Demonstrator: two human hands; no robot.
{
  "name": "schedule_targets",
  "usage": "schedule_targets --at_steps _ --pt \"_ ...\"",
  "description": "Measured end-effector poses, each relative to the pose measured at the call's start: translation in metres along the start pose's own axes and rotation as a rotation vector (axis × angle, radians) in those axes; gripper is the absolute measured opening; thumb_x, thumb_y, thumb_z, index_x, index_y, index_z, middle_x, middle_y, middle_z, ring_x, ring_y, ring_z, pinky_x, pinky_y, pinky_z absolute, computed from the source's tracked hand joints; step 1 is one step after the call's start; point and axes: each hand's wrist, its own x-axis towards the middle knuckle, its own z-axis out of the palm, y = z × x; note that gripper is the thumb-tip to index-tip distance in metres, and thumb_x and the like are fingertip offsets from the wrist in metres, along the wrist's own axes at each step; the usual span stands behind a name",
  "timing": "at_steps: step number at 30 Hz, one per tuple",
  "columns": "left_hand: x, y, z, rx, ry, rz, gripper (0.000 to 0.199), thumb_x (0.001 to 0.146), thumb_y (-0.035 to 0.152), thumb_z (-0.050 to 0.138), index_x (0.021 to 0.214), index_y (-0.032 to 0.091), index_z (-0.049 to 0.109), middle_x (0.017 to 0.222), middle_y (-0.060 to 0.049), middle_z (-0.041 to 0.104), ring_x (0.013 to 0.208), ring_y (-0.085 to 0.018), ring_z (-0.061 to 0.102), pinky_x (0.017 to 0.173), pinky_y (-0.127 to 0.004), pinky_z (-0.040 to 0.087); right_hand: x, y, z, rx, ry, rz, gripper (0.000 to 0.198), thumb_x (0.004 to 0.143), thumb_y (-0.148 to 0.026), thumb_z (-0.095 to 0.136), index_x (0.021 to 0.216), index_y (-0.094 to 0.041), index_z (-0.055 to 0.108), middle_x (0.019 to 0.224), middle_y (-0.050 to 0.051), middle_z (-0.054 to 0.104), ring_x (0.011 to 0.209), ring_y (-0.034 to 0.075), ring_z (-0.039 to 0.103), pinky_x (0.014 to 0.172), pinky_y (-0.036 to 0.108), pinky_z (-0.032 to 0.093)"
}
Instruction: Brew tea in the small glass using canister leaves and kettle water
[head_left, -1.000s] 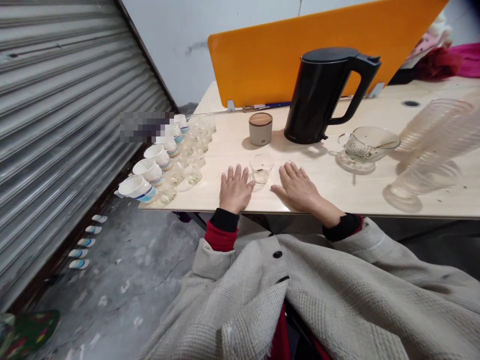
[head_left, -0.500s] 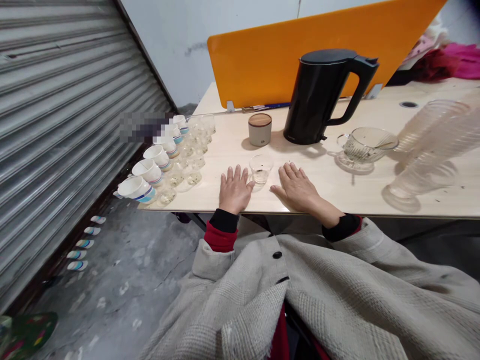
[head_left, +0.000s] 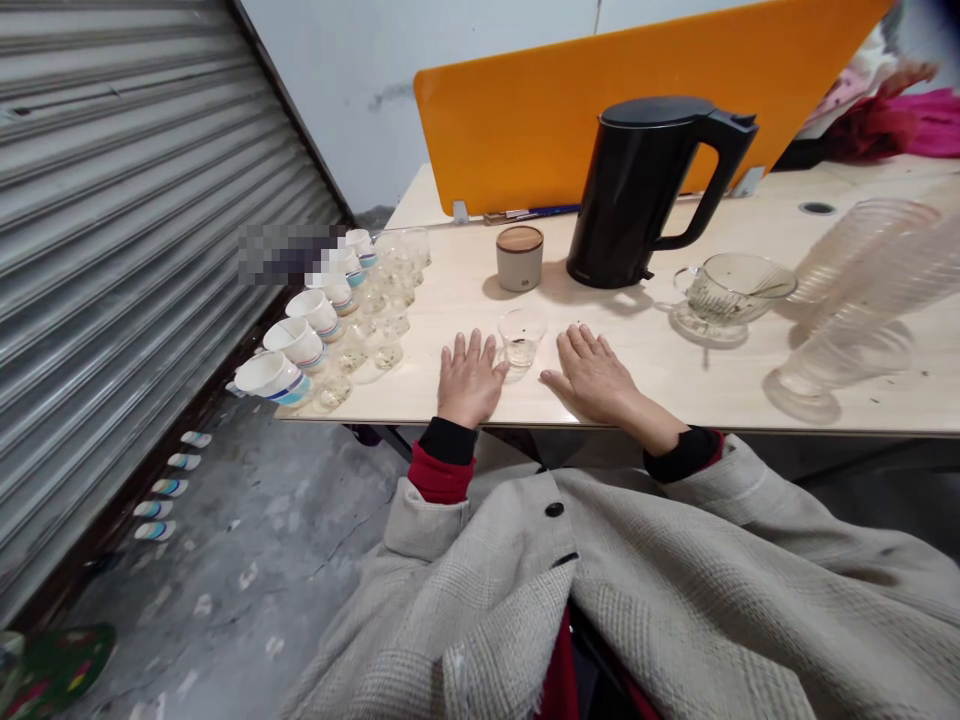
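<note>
My left grip (head_left: 472,380) lies palm down on the tabletop (head_left: 442,300), its fingers straight and spread apart, while my right grip (head_left: 598,378) lies palm down too, fingers extended side by side and thumb angled away. Between them stands the small clear cup (head_left: 523,343), upright, with dark bits inside. Taking that cup as the clock's centre, my left is at eight o'clock, its thumb so near the cup that I cannot tell whether they touch; my right is at four, just apart. The wood-lidded canister (head_left: 519,268) stands at twelve, the black kettle (head_left: 626,200) at one, and the glass cup with a handle (head_left: 720,290) towards three. White cups (head_left: 295,340) line the tabletop edge around nine o'clock, beside clear cups (head_left: 388,352).
</note>
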Motion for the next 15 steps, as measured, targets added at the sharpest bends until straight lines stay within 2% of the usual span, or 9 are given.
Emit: schedule_targets --at_steps 15 --pt "-0.0003 0.0010 -0.0016 0.000 -0.011 -0.008 0.066 0.110 0.049 0.030 0.169 0.018 0.035 0.180 -0.010 0.025 0.167 -0.039 0.017 0.135 -0.062 0.017 -0.0006 -0.0012 -0.0008 -0.038 -0.015 0.002 0.088 0.105 -0.061 0.035 0.166 0.003 0.032 0.177 0.027 0.020 0.166 0.041 0.016 0.134 0.058 0.017"
